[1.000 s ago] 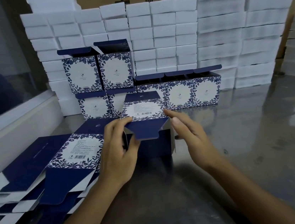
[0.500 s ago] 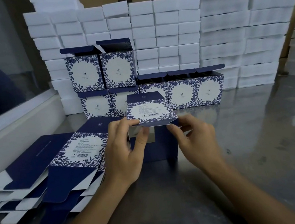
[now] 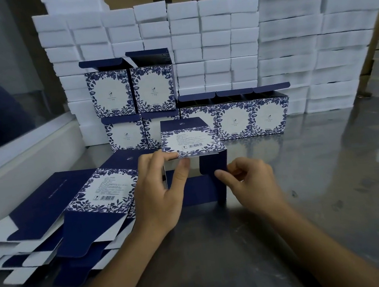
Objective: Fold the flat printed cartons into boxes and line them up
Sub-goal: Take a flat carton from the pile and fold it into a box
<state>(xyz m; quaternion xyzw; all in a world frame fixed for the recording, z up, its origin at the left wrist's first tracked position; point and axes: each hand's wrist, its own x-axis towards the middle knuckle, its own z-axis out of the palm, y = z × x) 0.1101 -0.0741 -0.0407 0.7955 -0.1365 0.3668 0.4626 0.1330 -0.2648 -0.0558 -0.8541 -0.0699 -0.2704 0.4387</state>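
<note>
Two hands work one half-formed carton (image 3: 193, 143) at the centre of the frame. We see the left hand (image 3: 159, 194) pinching the near edge of the barcode panel between thumb and fingers, while the right hand (image 3: 250, 181), fingers curled, nips the dark blue side flap (image 3: 213, 171) at its lower corner. We judge the step to be closing the flaps at the open end facing us. To do it well, we would keep the printed panel lifted clear, fold the side flap inward along its crease first, then tuck the panel's tab squarely so the walls stay at right angles. At lower left lies the stack of flat cartons (image 3: 57, 221); finished boxes (image 3: 233, 121) stand in rows at upper centre, before piled white foam blocks (image 3: 217, 44), on the steel table (image 3: 332, 185).
</note>
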